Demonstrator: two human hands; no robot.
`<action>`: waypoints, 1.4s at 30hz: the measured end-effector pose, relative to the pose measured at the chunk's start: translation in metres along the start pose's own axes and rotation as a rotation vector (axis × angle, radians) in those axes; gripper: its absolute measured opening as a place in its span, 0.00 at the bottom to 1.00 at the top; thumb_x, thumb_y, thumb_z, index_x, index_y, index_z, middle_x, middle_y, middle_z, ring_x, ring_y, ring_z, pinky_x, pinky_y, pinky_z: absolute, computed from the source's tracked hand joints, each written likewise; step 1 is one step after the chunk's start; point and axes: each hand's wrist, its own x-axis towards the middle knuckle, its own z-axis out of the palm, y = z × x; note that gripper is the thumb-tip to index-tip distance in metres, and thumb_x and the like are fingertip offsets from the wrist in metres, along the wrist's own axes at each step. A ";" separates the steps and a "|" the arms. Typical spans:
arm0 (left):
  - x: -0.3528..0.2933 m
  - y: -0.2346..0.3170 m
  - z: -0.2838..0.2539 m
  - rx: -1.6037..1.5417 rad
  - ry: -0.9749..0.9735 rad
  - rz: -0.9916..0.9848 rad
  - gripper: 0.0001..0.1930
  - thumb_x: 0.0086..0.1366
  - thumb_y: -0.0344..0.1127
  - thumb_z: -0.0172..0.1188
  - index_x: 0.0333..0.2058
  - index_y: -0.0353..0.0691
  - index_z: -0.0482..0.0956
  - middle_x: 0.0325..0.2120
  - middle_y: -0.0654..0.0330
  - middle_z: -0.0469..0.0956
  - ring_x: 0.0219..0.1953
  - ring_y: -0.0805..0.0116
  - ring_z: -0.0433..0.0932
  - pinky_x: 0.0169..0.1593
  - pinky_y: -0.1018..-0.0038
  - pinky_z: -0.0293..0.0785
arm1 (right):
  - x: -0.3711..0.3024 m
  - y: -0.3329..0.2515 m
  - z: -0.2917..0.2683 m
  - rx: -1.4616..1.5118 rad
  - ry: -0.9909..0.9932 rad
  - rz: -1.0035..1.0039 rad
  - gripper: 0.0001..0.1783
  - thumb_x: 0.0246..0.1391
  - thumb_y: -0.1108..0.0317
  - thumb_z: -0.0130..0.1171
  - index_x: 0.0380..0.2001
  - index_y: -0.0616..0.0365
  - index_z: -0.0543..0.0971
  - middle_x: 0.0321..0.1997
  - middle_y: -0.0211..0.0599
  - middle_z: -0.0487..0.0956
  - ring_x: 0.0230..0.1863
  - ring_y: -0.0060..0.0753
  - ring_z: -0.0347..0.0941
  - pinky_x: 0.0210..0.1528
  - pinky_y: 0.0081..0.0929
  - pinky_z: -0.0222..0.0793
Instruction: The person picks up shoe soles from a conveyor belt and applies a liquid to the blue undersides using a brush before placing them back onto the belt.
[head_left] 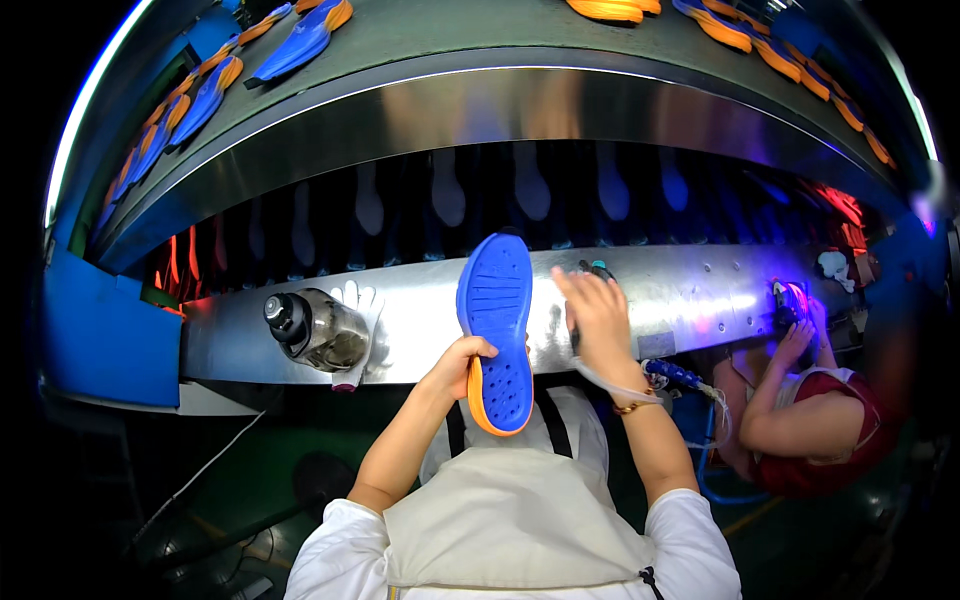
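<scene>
A blue shoe sole (499, 290) with an orange rim stands before me, toe end pointing away and its blue face with grooves and small holes up. My left hand (463, 368) is shut on its left edge, thumb lying on the blue face. To the right of the sole, my right hand (597, 315) is over the metal bench with its fingers stretched out. A dark tool with a teal end (601, 269) lies partly under that hand, mostly hidden by it. At the right wrist are a beaded bracelet (636, 405) and a clear tube or cord.
On the metal bench (425, 340), a dark translucent bottle (322, 330) and a white glove (366, 305) sit to the left. Behind rises a conveyor (450, 85) carrying blue and orange soles (305, 40). At right, a co-worker's hands (800, 338) work at a lit spot.
</scene>
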 end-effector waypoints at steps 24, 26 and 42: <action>0.014 -0.018 0.018 -0.201 -0.183 0.146 0.45 0.54 0.73 0.21 0.56 0.42 0.60 0.49 0.48 0.67 0.51 0.53 0.66 0.55 0.57 0.61 | 0.042 -0.013 0.002 1.457 0.103 0.496 0.09 0.47 0.77 0.56 0.34 0.67 0.76 0.34 0.41 0.79 0.36 0.22 0.73 0.42 0.18 0.68; 0.019 -0.021 0.022 -0.131 0.046 0.181 0.43 0.56 0.72 0.21 0.57 0.44 0.58 0.51 0.53 0.65 0.54 0.57 0.64 0.57 0.59 0.58 | 0.045 -0.026 0.001 1.324 0.096 0.409 0.09 0.46 0.76 0.58 0.33 0.67 0.77 0.33 0.39 0.79 0.33 0.22 0.74 0.37 0.16 0.69; -0.002 0.011 0.032 -0.213 0.153 0.243 0.46 0.54 0.73 0.16 0.53 0.41 0.61 0.39 0.47 0.71 0.41 0.53 0.73 0.47 0.58 0.69 | 0.020 -0.024 -0.045 1.210 -0.183 0.128 0.10 0.44 0.75 0.58 0.33 0.67 0.78 0.26 0.37 0.79 0.29 0.20 0.73 0.31 0.16 0.69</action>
